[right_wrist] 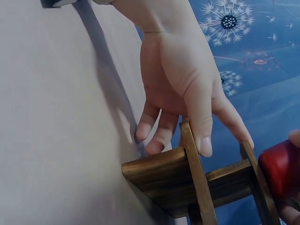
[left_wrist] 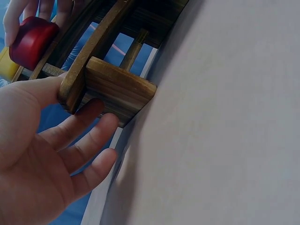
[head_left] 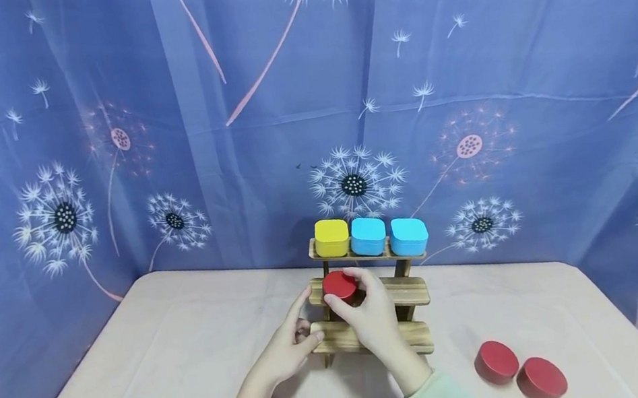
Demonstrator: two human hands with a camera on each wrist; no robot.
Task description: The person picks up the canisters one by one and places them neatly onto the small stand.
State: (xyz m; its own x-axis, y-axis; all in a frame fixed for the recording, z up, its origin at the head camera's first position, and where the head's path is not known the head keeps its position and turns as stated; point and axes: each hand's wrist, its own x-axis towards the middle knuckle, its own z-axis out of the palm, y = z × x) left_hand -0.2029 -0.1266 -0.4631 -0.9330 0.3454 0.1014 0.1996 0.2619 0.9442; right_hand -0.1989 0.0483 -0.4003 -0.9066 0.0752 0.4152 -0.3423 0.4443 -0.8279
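Observation:
A three-tier wooden display stand (head_left: pixel 396 291) stands on the table. My right hand (head_left: pixel 374 317) grips a red round tin (head_left: pixel 339 284) between thumb and fingers at the left end of the middle tier. At the stand's left side is my left hand (head_left: pixel 284 353), its thumb touching the end of the bottom tier and its index finger reaching the middle tier's edge. In the left wrist view its other fingers (left_wrist: pixel 91 150) are loosely bent beside the side panel. On the top tier sit a yellow box (head_left: pixel 332 238) and two blue boxes (head_left: pixel 368 237).
Two more red round tins, one left (head_left: pixel 496 362) and one right (head_left: pixel 542 380), lie close together on the pale table (head_left: pixel 153 372), right of the stand. A blue curtain (head_left: pixel 268 186) with dandelion prints hangs behind the table and along its sides.

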